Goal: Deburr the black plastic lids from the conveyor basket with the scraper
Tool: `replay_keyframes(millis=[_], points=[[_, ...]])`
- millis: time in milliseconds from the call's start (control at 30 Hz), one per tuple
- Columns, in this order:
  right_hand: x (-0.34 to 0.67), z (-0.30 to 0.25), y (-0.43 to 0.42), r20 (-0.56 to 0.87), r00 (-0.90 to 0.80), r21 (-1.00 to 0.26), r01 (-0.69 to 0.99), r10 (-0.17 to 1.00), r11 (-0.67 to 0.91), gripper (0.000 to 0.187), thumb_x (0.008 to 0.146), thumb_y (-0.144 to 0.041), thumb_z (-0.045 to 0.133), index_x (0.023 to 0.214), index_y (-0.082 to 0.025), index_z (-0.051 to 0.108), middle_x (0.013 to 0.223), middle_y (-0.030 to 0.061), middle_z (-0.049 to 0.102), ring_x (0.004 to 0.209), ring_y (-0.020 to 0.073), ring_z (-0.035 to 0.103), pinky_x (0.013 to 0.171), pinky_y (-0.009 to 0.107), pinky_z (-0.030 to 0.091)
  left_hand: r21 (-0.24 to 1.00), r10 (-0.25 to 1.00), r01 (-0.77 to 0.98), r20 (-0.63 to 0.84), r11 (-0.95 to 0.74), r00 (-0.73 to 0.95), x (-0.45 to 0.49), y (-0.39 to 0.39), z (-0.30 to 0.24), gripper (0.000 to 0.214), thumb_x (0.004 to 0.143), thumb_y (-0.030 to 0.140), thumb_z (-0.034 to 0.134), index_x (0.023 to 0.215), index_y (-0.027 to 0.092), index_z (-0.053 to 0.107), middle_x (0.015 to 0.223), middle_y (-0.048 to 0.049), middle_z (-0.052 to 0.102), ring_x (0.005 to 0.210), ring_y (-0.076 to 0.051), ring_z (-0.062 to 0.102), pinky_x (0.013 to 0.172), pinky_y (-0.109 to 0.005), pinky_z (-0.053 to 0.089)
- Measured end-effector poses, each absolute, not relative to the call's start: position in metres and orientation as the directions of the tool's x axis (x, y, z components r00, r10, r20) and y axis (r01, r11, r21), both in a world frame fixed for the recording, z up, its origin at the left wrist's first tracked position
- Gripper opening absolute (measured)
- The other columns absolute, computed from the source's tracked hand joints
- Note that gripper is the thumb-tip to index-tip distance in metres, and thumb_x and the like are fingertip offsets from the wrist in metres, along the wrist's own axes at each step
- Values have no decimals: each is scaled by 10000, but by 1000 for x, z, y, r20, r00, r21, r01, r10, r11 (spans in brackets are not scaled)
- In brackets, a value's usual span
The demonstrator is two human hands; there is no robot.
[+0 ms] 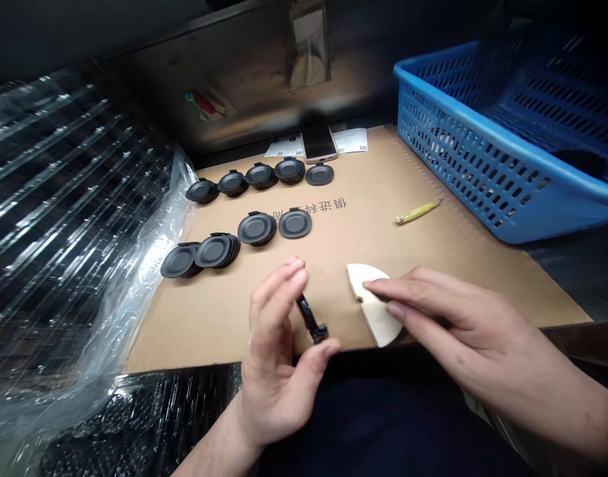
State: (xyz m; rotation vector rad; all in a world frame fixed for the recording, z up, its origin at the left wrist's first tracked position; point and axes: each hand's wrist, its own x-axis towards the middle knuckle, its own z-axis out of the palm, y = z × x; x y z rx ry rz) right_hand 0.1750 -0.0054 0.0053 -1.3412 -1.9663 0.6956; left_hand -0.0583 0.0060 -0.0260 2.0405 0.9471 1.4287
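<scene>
My left hand (278, 371) grips a small black round lid-like part (309, 319) between fingers and thumb. The part is turned edge-on, so its faces hardly show, and a clip-like bit sticks out at its lower end. Between the thumb and forefinger of my right hand (465, 324) is a cream half-round pad (378, 323), with a small notch in its straight edge. A gap separates the pad from the black part. Beyond my hands, similar dark discs lie in a front row of stacks (217, 250) and a back row of stacks (260, 175), each row ending in a seemingly single disc at the right.
Cardboard (363, 218) covers the worktop. A blue perforated basket (447, 126) stands at the right, near a yellow slim tool (419, 212). A phone (318, 142) lies on printed paper at the back. Clear plastic wrap (149, 265) borders the left side.
</scene>
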Motion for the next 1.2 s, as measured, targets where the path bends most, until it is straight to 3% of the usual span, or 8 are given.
replay_keyframes(millis=[67, 100, 167, 267, 533, 633, 800, 1200], points=[[188, -3, 2, 284, -196, -627, 703, 938, 337, 281, 1042, -353, 509, 1264, -311, 675, 1002, 27, 713, 869, 189, 707, 734, 304, 546, 935, 913, -92, 355, -344, 198, -57, 3, -15, 515, 1015, 384, 570, 1512, 308, 458, 1499, -129, 553, 1298, -296, 638, 1011, -435, 615], [195, -7, 7, 325, -168, -562, 757, 931, 333, 286, 1040, -378, 502, 1265, -305, 662, 1056, 35, 725, 913, 224, 718, 773, 346, 548, 945, 947, -285, 230, -162, 225, -55, 1, -10, 453, 1046, 454, 478, 1475, 311, 497, 1455, -120, 597, 1176, -271, 713, 912, -386, 651], [208, -16, 16, 392, -135, -433, 846, 910, 312, 295, 1040, -412, 468, 1231, -267, 637, 1108, 66, 735, 946, 290, 723, 808, 422, 538, 820, 948, -553, 43, 147, 315, -50, -1, -1, 460, 1062, 535, 361, 1375, 281, 582, 1317, -94, 681, 962, -224, 779, 779, -314, 654], [222, -24, 27, 409, -166, -316, 896, 897, 310, 265, 1037, -407, 437, 1126, -241, 624, 1042, 107, 724, 909, 331, 707, 779, 449, 515, 647, 912, -677, -71, 351, 405, -45, -4, 5, 518, 1048, 593, 349, 1279, 227, 633, 1154, -69, 734, 855, -201, 783, 725, -264, 621], [233, -31, 34, 376, -269, -247, 893, 887, 376, 153, 1002, -275, 494, 1125, -242, 580, 1011, 146, 685, 954, 388, 607, 829, 528, 433, 595, 893, -698, -78, 398, 443, -43, -5, 5, 557, 1032, 618, 372, 1262, 192, 647, 1123, -82, 738, 849, -229, 787, 692, -265, 613], [225, -29, 28, 419, -277, -303, 855, 865, 420, 197, 1002, -269, 522, 1190, -240, 571, 1094, 139, 680, 1013, 378, 599, 879, 541, 433, 596, 891, -696, -76, 401, 447, -43, -3, 6, 546, 1037, 606, 369, 1259, 194, 651, 1120, -85, 743, 849, -226, 787, 696, -266, 613], [201, -23, 10, 433, -409, -460, 667, 803, 587, 277, 1020, -268, 550, 1297, -269, 548, 1199, 69, 652, 1107, 265, 602, 944, 440, 467, 607, 880, -678, -80, 415, 467, -43, 0, 6, 514, 1059, 553, 345, 1291, 208, 646, 1136, -81, 745, 858, -226, 788, 722, -277, 614], [193, -33, 7, 417, -433, -504, 621, 799, 600, 321, 993, -249, 584, 1314, -261, 591, 1260, 94, 647, 1163, 270, 620, 984, 460, 523, 640, 881, -655, -75, 402, 467, -39, 7, 3, 451, 1061, 437, 360, 1324, 217, 654, 1169, -89, 746, 894, -262, 783, 748, -324, 601]])
